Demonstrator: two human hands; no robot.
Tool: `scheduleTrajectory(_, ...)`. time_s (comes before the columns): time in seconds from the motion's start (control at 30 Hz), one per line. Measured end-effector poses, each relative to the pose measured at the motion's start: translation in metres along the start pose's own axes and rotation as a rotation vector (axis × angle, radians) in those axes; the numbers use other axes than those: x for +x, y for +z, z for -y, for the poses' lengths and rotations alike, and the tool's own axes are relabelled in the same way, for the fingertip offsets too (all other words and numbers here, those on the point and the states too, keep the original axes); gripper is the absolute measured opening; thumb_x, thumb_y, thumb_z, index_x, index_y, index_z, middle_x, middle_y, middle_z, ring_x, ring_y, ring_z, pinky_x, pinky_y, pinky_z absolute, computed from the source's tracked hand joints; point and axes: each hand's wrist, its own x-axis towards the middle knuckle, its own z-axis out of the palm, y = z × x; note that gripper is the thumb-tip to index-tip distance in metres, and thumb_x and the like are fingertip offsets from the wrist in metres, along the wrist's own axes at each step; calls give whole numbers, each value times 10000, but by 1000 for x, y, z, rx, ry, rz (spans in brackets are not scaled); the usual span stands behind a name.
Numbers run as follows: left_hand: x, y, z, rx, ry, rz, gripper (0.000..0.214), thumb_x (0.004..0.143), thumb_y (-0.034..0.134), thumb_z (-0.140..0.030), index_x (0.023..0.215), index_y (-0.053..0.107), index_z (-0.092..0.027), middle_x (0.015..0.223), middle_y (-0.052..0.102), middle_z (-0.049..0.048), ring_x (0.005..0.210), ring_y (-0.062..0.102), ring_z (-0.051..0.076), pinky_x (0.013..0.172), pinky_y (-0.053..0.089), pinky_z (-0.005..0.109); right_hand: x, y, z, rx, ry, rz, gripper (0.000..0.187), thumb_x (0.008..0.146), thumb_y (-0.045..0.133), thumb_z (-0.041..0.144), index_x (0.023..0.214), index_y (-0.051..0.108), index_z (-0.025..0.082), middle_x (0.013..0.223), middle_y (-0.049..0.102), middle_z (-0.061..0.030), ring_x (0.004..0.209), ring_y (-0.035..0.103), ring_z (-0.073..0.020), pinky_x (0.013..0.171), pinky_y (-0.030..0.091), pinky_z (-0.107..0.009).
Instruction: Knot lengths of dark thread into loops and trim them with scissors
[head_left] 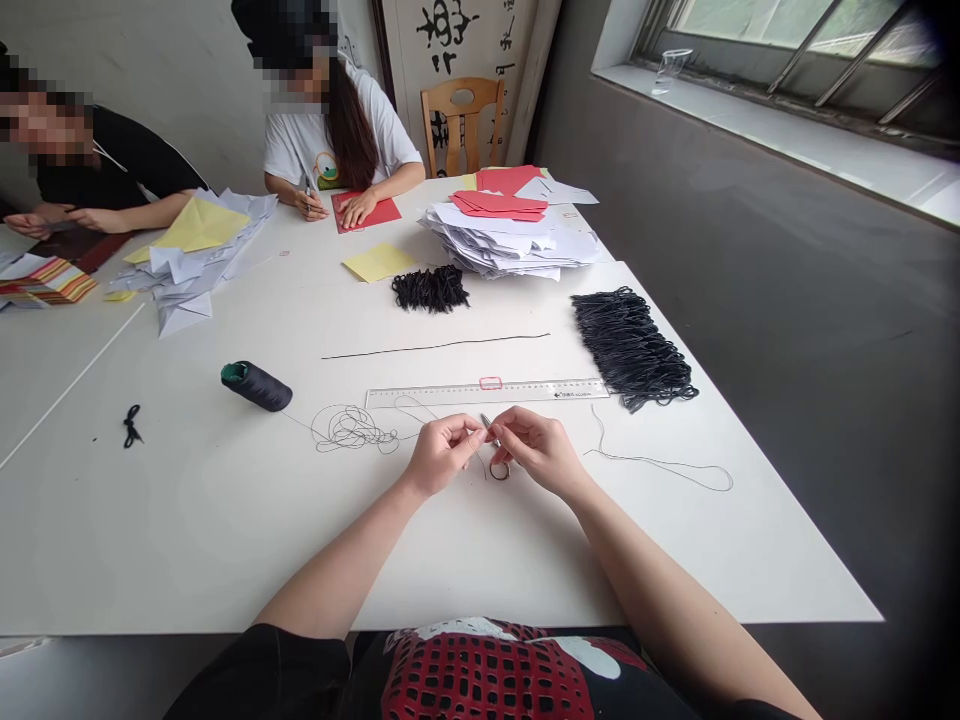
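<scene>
My left hand (448,453) and my right hand (535,449) meet over the table near its front, fingertips pinched close together. Black thread (352,428) runs in loose coils toward my left hand, and a short strand hangs below its fingers. What the right fingertips pinch is too fine to make out. Between and below the hands is a small pair of scissors (500,470), partly hidden by my right fingers; whether they touch it I cannot tell. A black thread spool (257,386) lies on its side at left. A clear ruler (457,391) lies just beyond my hands.
A straight black cord (435,346) lies beyond the ruler. Black cord bundles (630,345) are at right, a smaller pile (430,289) farther back. A thread loop (675,467) lies right, a knotted cord (132,427) left. Paper stacks (510,245) and two people sit behind.
</scene>
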Motion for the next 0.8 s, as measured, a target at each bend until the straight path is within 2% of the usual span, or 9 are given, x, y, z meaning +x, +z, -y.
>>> scheduleTrajectory(0.4,1,-2,1,0,-20,4,284,852,572,-431,778,643,-167,455,407,-57,423,361,78,447,303,221,1,2,-3,-55,-40,-5,258,916,519,433,876,569,182,854,679,-62,589,651,-147,552,527,-274)
scheduleTrajectory(0.57,1,-2,0,-12,-32,-2,276,846,580,-426,767,632,-167,473,456,-47,437,402,78,450,321,210,1,3,-2,-99,-50,-15,233,920,508,411,869,560,189,834,675,-50,571,642,-138,536,517,-264)
scheduleTrajectory(0.8,4,-3,3,-51,-85,-41,290,846,573,-422,794,645,-146,488,487,-30,428,372,71,422,306,202,1,4,-2,-156,-30,-76,239,913,506,421,892,568,192,833,686,-51,570,644,-142,541,513,-262)
